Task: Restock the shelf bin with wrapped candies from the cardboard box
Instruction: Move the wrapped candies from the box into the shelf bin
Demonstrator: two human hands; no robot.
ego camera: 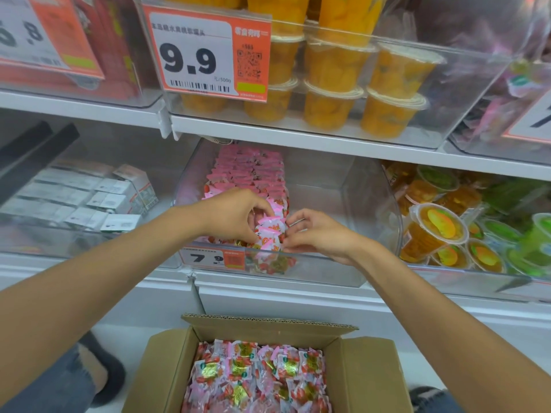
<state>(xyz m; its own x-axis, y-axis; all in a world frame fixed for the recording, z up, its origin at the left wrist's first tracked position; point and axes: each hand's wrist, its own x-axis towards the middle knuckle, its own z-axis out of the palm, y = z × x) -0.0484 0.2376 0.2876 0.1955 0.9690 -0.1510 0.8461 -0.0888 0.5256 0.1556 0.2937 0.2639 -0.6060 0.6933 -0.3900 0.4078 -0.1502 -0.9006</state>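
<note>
Brown corrugated cardboard box (369,383), packed with pink-and-white wrapped candies (256,374), is seen lowest. A cluster (269,234) is gripped by the left hand (235,216) and pinched by the right hand (316,234) over the clear plastic shelf bin (328,269). Light, crinkly, slippery wrappers are judged best clasped from both sides.

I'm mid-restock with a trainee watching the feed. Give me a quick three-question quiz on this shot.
1. True or false: the cardboard box holds wrapped candies.
2. The left hand and right hand pinch what over the clear bin? A. a scanner B. wrapped candies C. a cloth
3. Fill in: the price tag on the bin's front reads 7.__
Key: 1 true; 2 B; 3 "9".
</note>
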